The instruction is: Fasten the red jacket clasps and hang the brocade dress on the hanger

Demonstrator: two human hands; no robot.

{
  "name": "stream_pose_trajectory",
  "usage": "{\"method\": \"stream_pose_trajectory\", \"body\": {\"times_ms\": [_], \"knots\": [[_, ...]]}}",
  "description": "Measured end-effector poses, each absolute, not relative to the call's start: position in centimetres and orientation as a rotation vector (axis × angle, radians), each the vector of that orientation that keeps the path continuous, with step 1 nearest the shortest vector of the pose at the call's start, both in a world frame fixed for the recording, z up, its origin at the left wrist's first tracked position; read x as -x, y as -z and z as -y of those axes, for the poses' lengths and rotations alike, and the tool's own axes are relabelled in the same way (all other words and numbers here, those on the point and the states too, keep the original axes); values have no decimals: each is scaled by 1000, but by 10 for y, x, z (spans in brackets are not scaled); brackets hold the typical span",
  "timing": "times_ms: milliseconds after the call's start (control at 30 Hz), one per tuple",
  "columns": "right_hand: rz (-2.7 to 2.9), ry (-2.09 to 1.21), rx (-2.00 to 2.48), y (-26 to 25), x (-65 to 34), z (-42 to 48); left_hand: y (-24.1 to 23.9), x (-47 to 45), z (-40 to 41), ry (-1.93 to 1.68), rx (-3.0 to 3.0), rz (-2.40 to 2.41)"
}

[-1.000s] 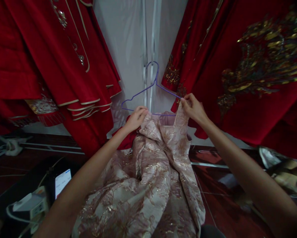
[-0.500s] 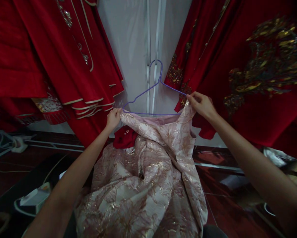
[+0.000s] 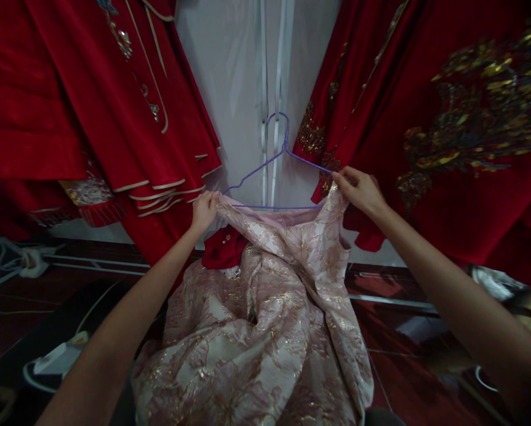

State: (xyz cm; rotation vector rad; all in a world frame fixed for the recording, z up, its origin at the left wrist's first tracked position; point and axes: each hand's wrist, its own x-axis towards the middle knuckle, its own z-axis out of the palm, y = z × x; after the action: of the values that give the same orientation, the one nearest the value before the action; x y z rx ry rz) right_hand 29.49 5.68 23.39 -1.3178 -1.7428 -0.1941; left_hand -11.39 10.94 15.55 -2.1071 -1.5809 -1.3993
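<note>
A pink and gold brocade dress (image 3: 265, 319) hangs down in front of me from a purple wire hanger (image 3: 272, 163). My left hand (image 3: 204, 210) is closed on the dress's left shoulder at the hanger's left end. My right hand (image 3: 358, 189) pinches the dress's right shoulder against the hanger's right end. The hanger's hook points up in front of a white wall (image 3: 239, 77). A small red piece of cloth (image 3: 224, 247) shows just behind the dress's left side.
Red velvet garments with cream trim (image 3: 92, 106) hang at the left, and red ones with gold embroidery (image 3: 447, 118) hang at the right. A dark glossy floor (image 3: 394, 355) lies below. White cables (image 3: 17, 260) and a white power strip (image 3: 52, 361) sit at the lower left.
My left hand has slid left from the dress's middle out to the hanger's left end, spreading the neckline along the bar. My right hand has stayed at the right end.
</note>
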Motion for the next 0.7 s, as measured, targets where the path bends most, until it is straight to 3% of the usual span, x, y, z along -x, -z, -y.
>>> {"method": "stream_pose_trajectory", "body": {"times_ms": [267,400,467,567,700], "knots": [[1742,143,1305,-228,-298,-62,-207,71,-123,1343,2432,1310],[1736,108,1301,-225,-300,-66,-167,104,-131,1708,2303,1733],[1727,97,1302,-225,-300,-68,-135,122,-127,1514,2444,2026],[1723,82,1305,-224,-299,-69,-90,134,-110,915,2866,1854],[1720,69,1313,-224,-299,-68,-60,125,-96,942,2646,1707]]}}
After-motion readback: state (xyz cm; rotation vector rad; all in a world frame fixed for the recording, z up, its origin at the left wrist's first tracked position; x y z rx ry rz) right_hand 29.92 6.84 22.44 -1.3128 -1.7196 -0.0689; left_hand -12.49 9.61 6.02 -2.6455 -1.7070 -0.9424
